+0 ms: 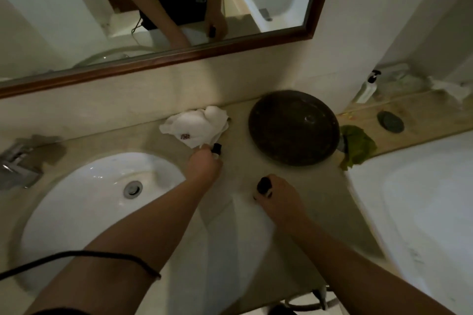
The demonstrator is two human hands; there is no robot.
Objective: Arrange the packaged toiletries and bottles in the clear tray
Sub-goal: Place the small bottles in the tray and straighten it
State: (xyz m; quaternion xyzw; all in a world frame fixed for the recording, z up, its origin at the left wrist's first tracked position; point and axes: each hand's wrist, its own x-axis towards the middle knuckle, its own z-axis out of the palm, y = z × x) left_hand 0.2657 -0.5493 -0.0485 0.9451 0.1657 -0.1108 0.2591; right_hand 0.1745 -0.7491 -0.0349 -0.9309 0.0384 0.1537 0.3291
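head view: my left hand [203, 165] grips 1 black-capped bottle [216, 151], body hidden; my right hand [277, 198] closes on 1 dark-capped bottle [263, 185], blurred.

Bathroom, likely hotel or home. White oval sink [102, 194] sunk into beige stone counter [240, 140], chrome tap [18, 163] far left, wood-framed mirror [153, 7] on far wall, white bathtub [422, 199] at right, pump bottle [368, 87] on far right ledge, crumpled white towel [197, 125] by wall.
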